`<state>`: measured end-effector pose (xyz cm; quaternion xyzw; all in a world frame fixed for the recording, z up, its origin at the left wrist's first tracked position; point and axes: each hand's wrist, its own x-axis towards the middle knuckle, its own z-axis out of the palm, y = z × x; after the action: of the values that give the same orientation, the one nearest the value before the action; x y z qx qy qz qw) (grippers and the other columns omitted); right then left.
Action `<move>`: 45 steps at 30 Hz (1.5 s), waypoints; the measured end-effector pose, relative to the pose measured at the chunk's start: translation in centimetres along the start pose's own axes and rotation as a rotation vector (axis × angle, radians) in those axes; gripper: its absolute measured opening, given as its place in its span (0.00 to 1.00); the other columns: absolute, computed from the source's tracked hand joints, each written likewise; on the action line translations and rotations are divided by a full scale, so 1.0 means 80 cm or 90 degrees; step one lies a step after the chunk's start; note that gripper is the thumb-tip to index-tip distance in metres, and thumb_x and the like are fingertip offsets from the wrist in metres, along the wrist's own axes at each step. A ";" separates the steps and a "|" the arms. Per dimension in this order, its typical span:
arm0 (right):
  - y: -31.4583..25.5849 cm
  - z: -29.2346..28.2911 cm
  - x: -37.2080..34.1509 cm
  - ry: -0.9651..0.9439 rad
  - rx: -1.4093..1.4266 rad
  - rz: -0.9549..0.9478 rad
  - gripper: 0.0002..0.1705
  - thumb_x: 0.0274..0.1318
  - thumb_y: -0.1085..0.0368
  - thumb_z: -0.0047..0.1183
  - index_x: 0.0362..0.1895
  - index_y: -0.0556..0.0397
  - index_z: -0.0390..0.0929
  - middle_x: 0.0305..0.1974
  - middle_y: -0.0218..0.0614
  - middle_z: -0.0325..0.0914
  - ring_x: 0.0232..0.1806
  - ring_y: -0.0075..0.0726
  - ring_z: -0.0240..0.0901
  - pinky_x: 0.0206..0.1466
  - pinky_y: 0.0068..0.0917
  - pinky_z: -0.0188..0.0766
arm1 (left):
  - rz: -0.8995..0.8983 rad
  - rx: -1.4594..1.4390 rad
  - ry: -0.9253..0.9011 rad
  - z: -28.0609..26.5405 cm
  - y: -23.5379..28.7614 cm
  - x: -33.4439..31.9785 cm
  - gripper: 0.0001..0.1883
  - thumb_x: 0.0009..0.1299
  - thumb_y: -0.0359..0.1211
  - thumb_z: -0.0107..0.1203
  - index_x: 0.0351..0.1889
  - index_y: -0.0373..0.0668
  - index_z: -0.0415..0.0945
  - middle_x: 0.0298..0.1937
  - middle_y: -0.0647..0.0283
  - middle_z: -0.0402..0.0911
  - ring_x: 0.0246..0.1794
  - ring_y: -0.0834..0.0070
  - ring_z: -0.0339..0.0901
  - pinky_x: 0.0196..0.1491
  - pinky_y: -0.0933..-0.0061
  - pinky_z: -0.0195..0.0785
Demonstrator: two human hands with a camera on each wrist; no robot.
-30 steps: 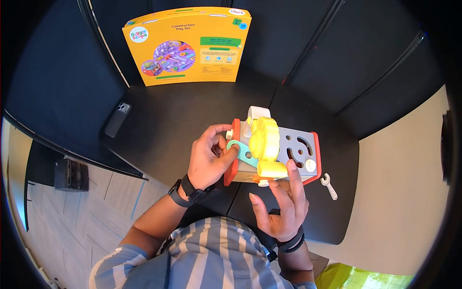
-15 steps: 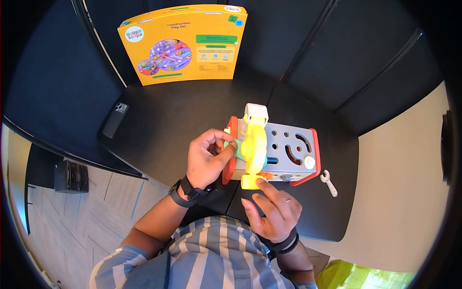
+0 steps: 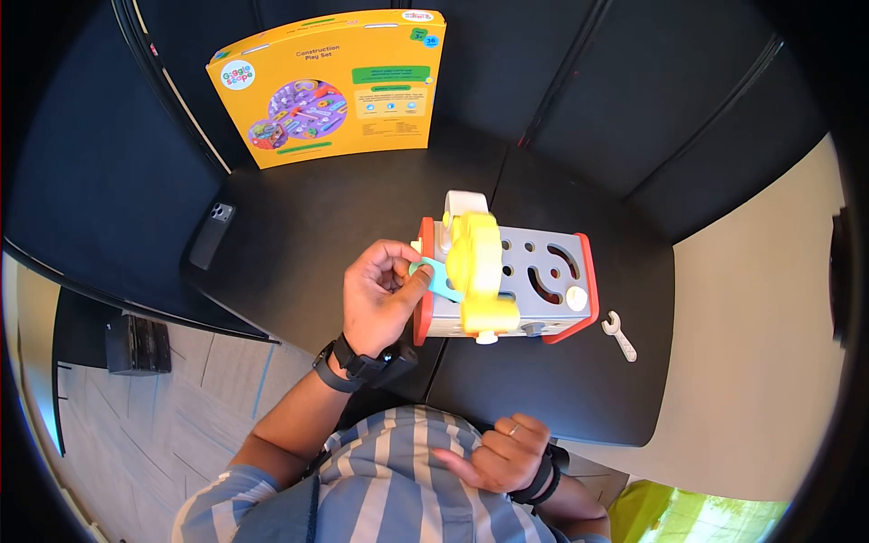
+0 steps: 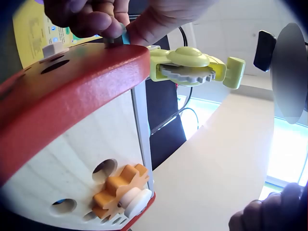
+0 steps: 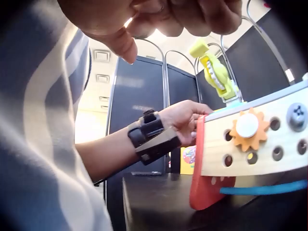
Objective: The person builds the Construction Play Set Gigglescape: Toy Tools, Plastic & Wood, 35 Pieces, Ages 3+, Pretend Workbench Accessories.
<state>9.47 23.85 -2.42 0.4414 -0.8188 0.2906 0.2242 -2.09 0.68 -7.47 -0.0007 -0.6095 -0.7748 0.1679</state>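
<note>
My left hand (image 3: 380,294) pinches the end of a teal strip with holes (image 3: 444,282) between thumb and fingers. It is at the left end of a toy workbench box (image 3: 520,233) with a grey top, red end panels and wooden sides. Over the strip stands a yellow toy saw (image 3: 475,258), tilted toward the person. In the left wrist view a grey toothed disc (image 4: 185,73) shows inside it. Back near the striped shirt, my right hand (image 3: 507,452) holds nothing, fingers loosely curled and thumb out. An orange gear (image 5: 257,126) with a white knob sits on the wooden side.
A white toy wrench (image 3: 620,337) lies right of the box on the black table (image 3: 543,389). The yellow packaging box (image 3: 335,100) stands at the back, and a phone (image 3: 213,237) lies at the left edge. Dark partitions (image 3: 670,100) enclose the far side.
My right hand has left the yellow saw's handle and drawn back to the shirt. The saw swung toward the person, then partly back. My left hand keeps pinching the teal strip.
</note>
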 end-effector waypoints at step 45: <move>0.026 0.026 0.069 0.080 -0.099 0.107 0.22 0.56 0.60 0.79 0.48 0.59 0.84 0.67 0.68 0.79 0.39 0.53 0.91 0.35 0.33 0.83 | 0.017 0.094 0.004 0.001 -0.001 0.006 0.07 0.73 0.24 0.68 0.45 0.40 0.83 0.25 0.78 0.73 0.25 0.93 0.65 0.31 0.82 0.59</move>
<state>4.63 20.11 -1.03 0.3334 -0.8574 0.2713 0.2830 -2.57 0.63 -7.41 0.0057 -0.6643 -0.7256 0.1795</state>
